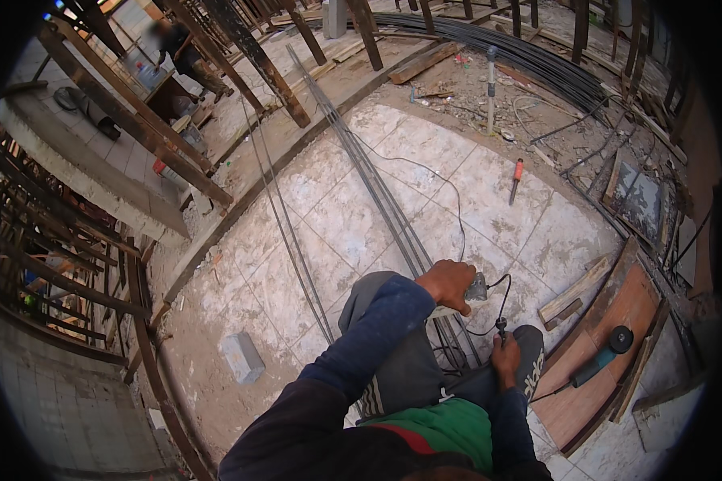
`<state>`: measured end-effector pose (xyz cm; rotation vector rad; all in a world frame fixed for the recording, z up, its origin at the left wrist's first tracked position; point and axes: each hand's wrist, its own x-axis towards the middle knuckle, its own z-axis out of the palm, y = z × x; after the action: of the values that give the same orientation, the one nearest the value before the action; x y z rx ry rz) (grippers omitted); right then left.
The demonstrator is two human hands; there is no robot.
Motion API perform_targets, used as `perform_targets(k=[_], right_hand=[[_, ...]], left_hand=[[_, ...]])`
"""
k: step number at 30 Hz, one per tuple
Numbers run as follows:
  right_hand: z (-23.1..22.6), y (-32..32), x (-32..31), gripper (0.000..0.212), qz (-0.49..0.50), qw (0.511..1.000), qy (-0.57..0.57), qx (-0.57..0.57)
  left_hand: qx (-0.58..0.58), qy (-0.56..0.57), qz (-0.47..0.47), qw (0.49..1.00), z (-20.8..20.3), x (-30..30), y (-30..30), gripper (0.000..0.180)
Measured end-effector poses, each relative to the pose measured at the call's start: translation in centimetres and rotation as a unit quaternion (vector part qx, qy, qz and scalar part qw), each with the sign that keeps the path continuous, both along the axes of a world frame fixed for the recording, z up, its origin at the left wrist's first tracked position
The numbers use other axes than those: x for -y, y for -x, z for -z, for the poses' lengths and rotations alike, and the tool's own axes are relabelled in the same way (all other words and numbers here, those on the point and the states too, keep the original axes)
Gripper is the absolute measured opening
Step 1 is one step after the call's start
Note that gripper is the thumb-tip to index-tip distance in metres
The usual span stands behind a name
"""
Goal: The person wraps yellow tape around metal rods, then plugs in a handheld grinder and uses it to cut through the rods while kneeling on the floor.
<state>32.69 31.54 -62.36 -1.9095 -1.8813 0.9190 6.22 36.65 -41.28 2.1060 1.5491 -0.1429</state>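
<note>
My left hand [448, 284] reaches across from the lower left, fingers and thumb closed about a small grey box [477, 287] that looks like an electrical outlet. A thin black cable [460, 210] trails from near it across the tiles. Beside my right knee, my right hand [505, 358] is closed round a black plug-like cord end [501, 324]; its cord loops up toward the grey box. Long steel bars [373, 188] run beneath my left arm and between my legs. An angle grinder [606, 355], teal and black, lies on a brown board at my right.
An orange-handled tool [516, 180] lies on the dusty tiles. A concrete block [241, 357] sits at left, and wood scraps [573, 293] lie at right. Bundled black bars [505, 50], posts and rubble line the far side. Another person [186, 56] stands at the far left.
</note>
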Motion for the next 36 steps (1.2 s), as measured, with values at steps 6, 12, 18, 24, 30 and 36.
perform_targets(k=[6,12,18,24,30,36], right_hand=[[-0.2,0.1,0.0,0.03,-0.003,1.0,-0.001,0.006],[0.4,-0.1,-0.1,0.032,-0.014,0.999,0.01,0.029],[0.2,0.0,-0.1,0.032,-0.011,1.0,0.009,0.024],[0.4,-0.1,-0.2,0.032,-0.01,1.0,0.008,0.02],[0.1,0.0,-0.3,0.032,-0.012,0.999,0.014,0.026],[-0.3,0.3,-0.2,0.031,-0.003,1.0,0.009,0.021]], left_hand=[[-0.001,0.009,-0.003,1.0,0.0,-0.2,-0.1,0.076],[0.005,0.003,-0.001,1.0,0.1,-0.3,-0.1,0.072],[0.001,0.017,-0.004,1.0,0.1,-0.6,-0.1,0.072],[0.009,0.009,0.001,1.0,0.2,-0.7,0.0,0.073],[0.006,0.017,0.001,1.0,0.2,-0.9,-0.1,0.074],[-0.001,0.026,0.004,1.0,0.3,-1.1,-0.1,0.079]])
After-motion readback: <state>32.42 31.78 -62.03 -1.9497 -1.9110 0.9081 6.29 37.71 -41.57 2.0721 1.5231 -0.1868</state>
